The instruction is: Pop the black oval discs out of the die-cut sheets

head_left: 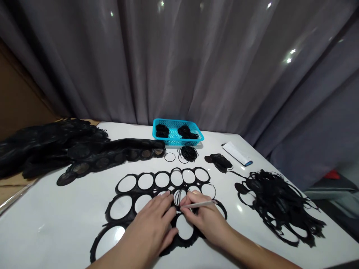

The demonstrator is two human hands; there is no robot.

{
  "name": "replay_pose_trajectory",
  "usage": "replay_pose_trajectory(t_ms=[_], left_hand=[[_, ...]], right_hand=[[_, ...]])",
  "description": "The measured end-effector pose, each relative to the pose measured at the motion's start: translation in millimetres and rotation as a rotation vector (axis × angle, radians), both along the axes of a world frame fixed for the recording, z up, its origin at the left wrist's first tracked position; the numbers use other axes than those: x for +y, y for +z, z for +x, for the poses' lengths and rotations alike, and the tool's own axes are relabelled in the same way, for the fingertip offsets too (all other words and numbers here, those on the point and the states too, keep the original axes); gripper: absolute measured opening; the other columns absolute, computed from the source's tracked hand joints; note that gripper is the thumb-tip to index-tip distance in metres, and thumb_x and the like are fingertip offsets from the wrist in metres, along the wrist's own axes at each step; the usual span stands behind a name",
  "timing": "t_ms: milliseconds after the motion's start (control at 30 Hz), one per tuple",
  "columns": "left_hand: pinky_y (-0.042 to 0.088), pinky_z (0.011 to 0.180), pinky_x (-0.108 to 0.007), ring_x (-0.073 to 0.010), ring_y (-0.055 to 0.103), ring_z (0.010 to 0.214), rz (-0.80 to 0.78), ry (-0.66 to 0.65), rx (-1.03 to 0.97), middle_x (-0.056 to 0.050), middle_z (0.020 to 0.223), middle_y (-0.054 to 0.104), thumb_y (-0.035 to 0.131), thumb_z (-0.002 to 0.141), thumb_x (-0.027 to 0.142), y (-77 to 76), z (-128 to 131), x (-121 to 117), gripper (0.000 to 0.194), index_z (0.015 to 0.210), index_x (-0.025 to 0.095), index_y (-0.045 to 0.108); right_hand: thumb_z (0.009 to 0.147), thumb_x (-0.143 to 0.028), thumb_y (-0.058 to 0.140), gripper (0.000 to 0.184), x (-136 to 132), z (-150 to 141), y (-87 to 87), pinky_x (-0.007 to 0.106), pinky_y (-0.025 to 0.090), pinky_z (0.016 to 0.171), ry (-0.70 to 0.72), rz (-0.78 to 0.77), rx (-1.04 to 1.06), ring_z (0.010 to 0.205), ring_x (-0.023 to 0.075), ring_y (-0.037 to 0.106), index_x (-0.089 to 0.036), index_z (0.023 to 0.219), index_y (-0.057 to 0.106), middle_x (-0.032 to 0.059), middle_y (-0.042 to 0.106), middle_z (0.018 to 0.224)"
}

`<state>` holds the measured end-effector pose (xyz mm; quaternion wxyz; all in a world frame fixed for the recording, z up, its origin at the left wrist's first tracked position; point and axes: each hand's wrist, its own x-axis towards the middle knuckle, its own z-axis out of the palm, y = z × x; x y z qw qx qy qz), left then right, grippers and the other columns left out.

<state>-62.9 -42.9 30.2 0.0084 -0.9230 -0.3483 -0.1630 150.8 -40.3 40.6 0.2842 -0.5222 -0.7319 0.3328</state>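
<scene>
A black die-cut sheet (146,194) full of round holes lies flat on the white table (56,216) in front of me. My left hand (153,228) rests on it palm down, fingers stretched out and pressing near the sheet's middle. My right hand (204,218) is pinched round a thin white stick-like tool (200,204), whose tip sits beside a thin black ring (179,197) at one of the holes. Both hands' fingertips meet at that ring.
A blue basket (177,132) holding black rings stands at the back. Loose thin rings (187,153) and small black pieces (220,161) lie before it. Black scrap (276,203) is heaped at the right, stacked black sheets (64,149) at the left, a white packet (237,153) behind.
</scene>
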Motion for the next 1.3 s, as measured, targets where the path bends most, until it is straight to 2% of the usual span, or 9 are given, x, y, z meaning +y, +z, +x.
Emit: replay_pose_trajectory(t_ms=[133,433,633,767,933,1033,1167,1233,1300], left_hand=[[0.056,0.097,-0.046,-0.0331,0.062,0.124,0.129,-0.041,0.032,-0.015,0.137,0.063,0.068,0.086,0.032,-8.6,-2,-12,0.057,0.138,0.013,0.054],[0.053,0.102,-0.044,-0.0309,0.055,0.13,0.097,-0.007,-0.012,-0.009,0.14,0.061,0.067,0.087,0.032,-18.2,-4,-9,0.054,0.138,0.018,0.056],[0.046,0.11,-0.044,-0.0293,0.051,0.136,0.024,-0.012,-0.05,-0.008,0.145,0.057,0.064,0.089,0.031,-20.9,-5,-9,0.051,0.138,0.021,0.057],[0.047,0.109,-0.047,-0.0306,0.052,0.134,0.003,-0.015,-0.073,-0.008,0.145,0.057,0.064,0.09,0.031,-22.5,-7,-9,0.052,0.14,0.023,0.056],[0.051,0.104,-0.043,-0.0291,0.058,0.128,-0.211,0.01,-0.19,-0.008,0.141,0.06,0.063,0.091,0.027,-1.2,-9,-7,0.044,0.136,0.027,0.059],[0.053,0.101,-0.038,-0.0252,0.06,0.125,-0.455,0.086,-0.365,-0.007,0.146,0.053,0.057,0.096,0.029,20.1,-5,1,0.048,0.144,0.031,0.049],[0.044,0.109,-0.044,-0.0272,0.044,0.141,-0.766,0.054,-0.595,-0.009,0.159,0.035,0.059,0.095,0.032,40.8,9,19,0.068,0.155,0.035,0.028],[0.045,0.107,-0.043,-0.0254,0.046,0.139,-0.95,-0.044,-0.7,-0.011,0.152,0.044,0.059,0.093,0.028,46.9,16,26,0.069,0.154,0.033,0.026],[0.05,0.099,-0.039,-0.0224,0.06,0.121,-1.107,-0.098,-0.793,-0.009,0.127,0.061,0.059,0.092,0.026,52.5,21,31,0.066,0.151,0.03,0.03]], right_hand=[[0.09,-0.013,0.058,0.015,-3,1,-2.2,0.029,0.046,0.075,0.029,0.092,-0.017,0.084,0.0189,0.06,-0.022,0.078,0.054,0.0017,0.065,0.086],[0.094,-0.012,0.049,0.014,-6,4,-19.1,0.038,0.042,0.085,0.177,0.429,-0.289,0.092,0.0238,0.058,-0.02,0.098,0.059,0.0082,0.068,0.098],[0.094,-0.016,0.045,0.016,66,54,-7.3,0.037,0.038,0.082,-0.219,0.463,-0.41,0.084,0.0242,0.058,-0.02,0.087,0.058,0.0091,0.068,0.089],[0.094,-0.025,0.044,0.019,92,95,7.4,0.034,0.038,0.074,-0.43,0.443,-0.291,0.075,0.022,0.057,-0.022,0.077,0.051,0.0072,0.066,0.083],[0.087,-0.04,0.062,0.029,73,94,30.5,0.031,0.041,0.068,-0.525,0.139,0.186,0.074,0.0204,0.058,-0.022,0.07,0.047,0.0041,0.066,0.078],[0.08,-0.045,0.075,0.038,48,64,43.0,0.027,0.042,0.062,-0.31,-0.187,0.487,0.072,0.0174,0.059,-0.021,0.069,0.047,0.0027,0.066,0.077],[0.074,-0.042,0.084,0.043,22,26,52.0,0.02,0.04,0.049,-0.047,-0.515,0.801,0.077,0.0172,0.066,-0.02,0.075,0.046,0.004,0.068,0.086],[0.072,-0.038,0.086,0.045,15,17,53.1,0.017,0.039,0.044,0.0,-0.58,0.89,0.08,0.018,0.069,-0.02,0.075,0.045,0.0024,0.066,0.084],[0.072,-0.035,0.086,0.045,12,15,52.6,0.015,0.038,0.041,0.017,-0.625,0.947,0.08,0.0181,0.07,-0.02,0.074,0.044,0.0025,0.067,0.082]])
